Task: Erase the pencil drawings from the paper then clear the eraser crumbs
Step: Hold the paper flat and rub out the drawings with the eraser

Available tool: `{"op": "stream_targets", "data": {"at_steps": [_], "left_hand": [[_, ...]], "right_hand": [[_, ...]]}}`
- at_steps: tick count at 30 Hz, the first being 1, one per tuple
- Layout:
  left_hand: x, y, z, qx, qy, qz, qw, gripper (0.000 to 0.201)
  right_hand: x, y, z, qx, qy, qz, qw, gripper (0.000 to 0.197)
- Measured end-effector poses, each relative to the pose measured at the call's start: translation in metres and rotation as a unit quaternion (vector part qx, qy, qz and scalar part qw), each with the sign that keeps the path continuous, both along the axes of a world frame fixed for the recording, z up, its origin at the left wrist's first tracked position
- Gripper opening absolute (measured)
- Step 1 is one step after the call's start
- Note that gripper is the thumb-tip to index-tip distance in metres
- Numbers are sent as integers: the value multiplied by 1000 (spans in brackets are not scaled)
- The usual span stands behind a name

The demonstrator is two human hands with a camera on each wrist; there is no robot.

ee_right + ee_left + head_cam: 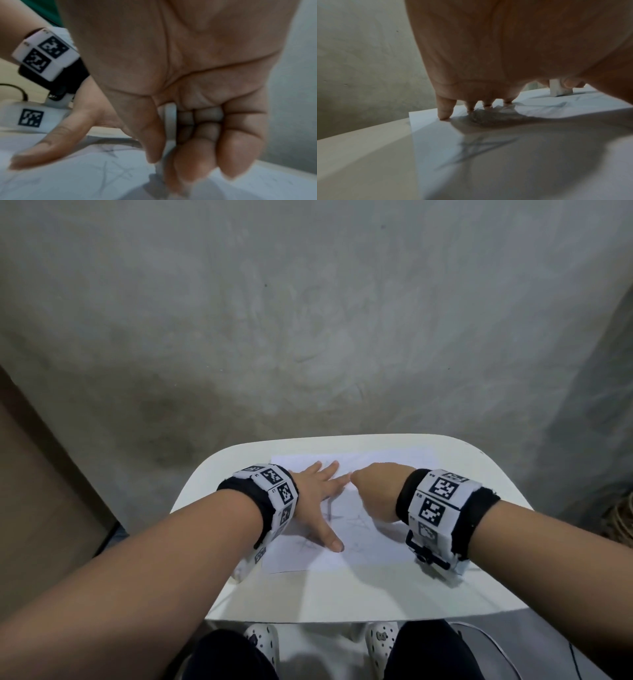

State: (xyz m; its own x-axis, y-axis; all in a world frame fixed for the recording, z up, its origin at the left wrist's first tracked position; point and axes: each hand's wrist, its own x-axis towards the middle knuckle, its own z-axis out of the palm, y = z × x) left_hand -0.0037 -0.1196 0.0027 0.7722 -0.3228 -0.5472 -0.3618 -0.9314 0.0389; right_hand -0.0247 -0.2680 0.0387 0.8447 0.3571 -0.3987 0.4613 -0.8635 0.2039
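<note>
L hand (pixel 317 501) is lying flat w/ fingers spread, pinning the paper (pixel 373 546) on the tabletop (pixel 342 594). R hand (pixel 373 491) is pinching the white eraser (pixel 556 88) upright on the sheet, just beyond L fingertips. Star sketches (pixel 356 522) are lying between the hands. Risk: hard strokes could be creasing or tearing paper if L hand slips.

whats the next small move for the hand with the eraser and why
Probably rub the eraser across the nearest star. The right hand pinches it upright on the paper, the left hand presses the sheet flat, and pencil stars remain unerased.
</note>
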Motion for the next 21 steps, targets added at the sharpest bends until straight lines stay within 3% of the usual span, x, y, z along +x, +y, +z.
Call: {"op": "stream_targets", "data": {"at_steps": [2, 4, 9, 13, 16, 21], "left_hand": [[-1, -2, -1, -4, -7, 0, 1000, 131], [-1, -2, -4, -1, -14, 0, 1000, 132], [-2, -1, 1, 5, 0, 2, 1000, 129], [-1, -2, -2, 7, -8, -2, 1000, 131], [-2, -1, -1, 15, 0, -4, 1000, 130], [-4, -4, 2, 11, -4, -3, 1000, 128]], "right_hand": [[-10, 7, -2, 21, 41, 27, 999, 45], [-21, 7, 4, 31, 67, 54, 996, 25], [-11, 3, 12, 19, 15, 22, 999, 33], [-18, 7, 7, 58, 53, 38, 996, 31], [-9, 4, 12, 36, 23, 11, 999, 30], [-15, 11, 7, 11, 37, 47, 998, 35]]}}
